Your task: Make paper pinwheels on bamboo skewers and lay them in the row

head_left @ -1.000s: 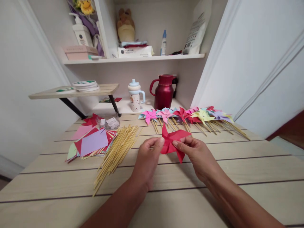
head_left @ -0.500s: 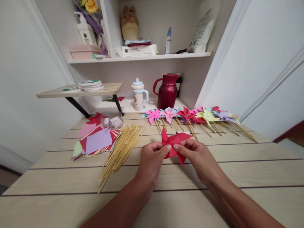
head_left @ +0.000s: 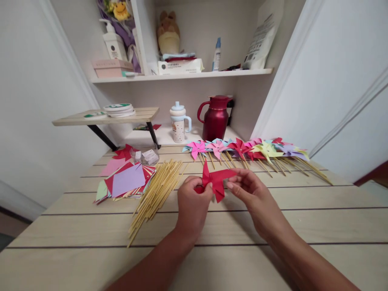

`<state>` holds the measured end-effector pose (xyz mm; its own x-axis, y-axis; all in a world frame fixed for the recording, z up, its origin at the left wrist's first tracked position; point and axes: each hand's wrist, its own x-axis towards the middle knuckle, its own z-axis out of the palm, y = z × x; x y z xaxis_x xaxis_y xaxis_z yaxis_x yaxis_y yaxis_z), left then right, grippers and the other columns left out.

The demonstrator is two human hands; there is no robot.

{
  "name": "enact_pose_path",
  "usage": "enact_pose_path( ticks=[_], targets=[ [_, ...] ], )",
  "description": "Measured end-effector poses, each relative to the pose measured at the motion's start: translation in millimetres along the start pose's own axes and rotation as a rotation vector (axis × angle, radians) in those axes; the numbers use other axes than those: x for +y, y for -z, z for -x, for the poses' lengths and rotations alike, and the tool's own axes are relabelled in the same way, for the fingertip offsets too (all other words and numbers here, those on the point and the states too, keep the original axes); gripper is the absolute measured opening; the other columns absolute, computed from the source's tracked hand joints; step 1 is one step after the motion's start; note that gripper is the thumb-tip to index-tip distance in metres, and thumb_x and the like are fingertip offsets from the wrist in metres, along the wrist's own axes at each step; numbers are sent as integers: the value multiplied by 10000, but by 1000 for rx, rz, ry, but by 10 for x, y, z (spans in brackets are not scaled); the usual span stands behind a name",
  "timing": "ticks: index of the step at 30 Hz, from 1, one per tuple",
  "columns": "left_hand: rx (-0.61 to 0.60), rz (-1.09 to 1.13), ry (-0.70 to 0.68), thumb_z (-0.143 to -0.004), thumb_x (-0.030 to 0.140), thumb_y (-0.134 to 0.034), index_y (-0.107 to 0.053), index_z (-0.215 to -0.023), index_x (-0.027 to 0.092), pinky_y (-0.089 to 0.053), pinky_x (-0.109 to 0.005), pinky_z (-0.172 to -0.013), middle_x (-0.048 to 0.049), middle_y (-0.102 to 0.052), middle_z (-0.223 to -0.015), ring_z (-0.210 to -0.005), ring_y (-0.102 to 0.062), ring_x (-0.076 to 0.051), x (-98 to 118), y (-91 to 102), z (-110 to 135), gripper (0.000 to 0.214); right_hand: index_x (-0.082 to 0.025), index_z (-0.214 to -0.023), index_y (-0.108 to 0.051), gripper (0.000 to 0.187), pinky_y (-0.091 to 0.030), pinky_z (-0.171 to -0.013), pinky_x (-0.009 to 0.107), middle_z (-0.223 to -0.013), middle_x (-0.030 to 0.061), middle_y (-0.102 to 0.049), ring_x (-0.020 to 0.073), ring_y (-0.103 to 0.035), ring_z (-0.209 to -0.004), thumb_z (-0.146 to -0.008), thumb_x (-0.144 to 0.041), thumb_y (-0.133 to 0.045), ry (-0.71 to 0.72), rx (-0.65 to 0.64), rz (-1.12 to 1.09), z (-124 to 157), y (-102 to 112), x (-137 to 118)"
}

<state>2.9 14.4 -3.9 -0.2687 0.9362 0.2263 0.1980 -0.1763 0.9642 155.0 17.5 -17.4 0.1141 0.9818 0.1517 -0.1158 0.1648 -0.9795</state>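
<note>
A folded red paper pinwheel (head_left: pixel 218 181) is held above the table, one blade pointing up and another toward the right. My left hand (head_left: pixel 194 202) is closed, its thumb and fingers pinching the pinwheel near its centre and left side. At the pinwheel's right tip, my right hand (head_left: pixel 253 196) has its thumb and index finger apart. Whether a fingertip touches the paper there I cannot tell. Left of my hands lies a loose pile of thin wooden sticks (head_left: pixel 154 198). Coloured paper squares (head_left: pixel 129 180) are stacked beyond it, a lilac one on top.
Finished pinwheels on sticks (head_left: pixel 239 148) lie in a row along the back right. Behind them stand a red thermos jug (head_left: pixel 216 119) and a pale blue-lidded cup (head_left: pixel 178 124). A small raised shelf (head_left: pixel 141 114) is at back left, with small clear packets (head_left: pixel 149 157) before it.
My right hand has drawn off the pinwheel's centre toward its right tip, its thumb and finger parting. My left hand keeps its pinch, and the pinwheel has shifted slightly left.
</note>
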Motion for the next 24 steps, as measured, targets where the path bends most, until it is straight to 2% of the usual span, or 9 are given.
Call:
enact_pose_path(
  ticks=[1,3,5,7,11,15,18,24],
  targets=[
    [29,-32,-63,-703,180,-666,-704,-613,197,-455,-286,-723,-34,-687,-733,-732,-618,-184,-18,6,-12,100,-264,-1038,-641,385,-465,-688,272,-812,-16,-628,160,-572,-758,-729,-404,-823,25,43,14,1,9,-15],
    [51,-85,-140,-715,177,-656,-695,-611,208,-451,-297,-738,-36,-688,-754,-747,-615,-190,-52,11,-24,115,-234,-897,-669,274,-384,-555,244,-632,-40,-524,129,-462,-601,-791,-472,-755,18,74,70,13,26,-45],
    [47,-127,-176,-718,175,-657,-687,-610,214,-446,-309,-746,-39,-687,-762,-758,-613,-199,-72,6,-19,119,-203,-764,-674,351,-255,-467,255,-519,-53,-407,112,-326,-506,-834,-547,-677,-44,15,97,33,33,-69],
    [35,-165,-198,-716,164,-660,-678,-606,216,-442,-321,-758,-43,-686,-764,-773,-615,-209,-74,-6,-5,123,-186,-712,-677,407,-178,-455,269,-493,-57,-360,103,-262,-484,-821,-578,-674,-92,-48,74,50,29,-83],
    [-2,-234,-223,-715,150,-667,-642,-586,210,-432,-332,-755,-46,-681,-753,-766,-612,-213,-63,-31,27,145,-180,-699,-677,368,-148,-466,270,-508,-58,-391,89,-254,-485,-737,-530,-780,-118,-62,10,45,18,-92],
    [-38,-236,-232,-722,164,-670,-619,-575,211,-433,-324,-751,-35,-678,-757,-754,-609,-200,-75,-48,44,163,-183,-683,-678,334,-169,-459,260,-516,-54,-453,82,-286,-478,-683,-477,-837,-142,-39,-20,14,20,-91],
    [-83,-161,-180,-718,170,-668,-624,-569,205,-443,-303,-729,-26,-666,-731,-723,-607,-184,-68,-56,46,160,-185,-654,-669,332,-184,-450,253,-514,-51,-490,77,-305,-465,-654,-461,-853,-148,-37,-15,-1,20,-82],
    [-197,3,90,-724,244,-683,-684,-622,170,-435,-267,-658,-20,-649,-681,-668,-573,-159,-2,-44,43,126,-178,-640,-657,320,-198,-447,245,-483,-56,-484,73,-313,-451,-672,-437,-843,-116,4,36,-14,26,-53]
  ],
)
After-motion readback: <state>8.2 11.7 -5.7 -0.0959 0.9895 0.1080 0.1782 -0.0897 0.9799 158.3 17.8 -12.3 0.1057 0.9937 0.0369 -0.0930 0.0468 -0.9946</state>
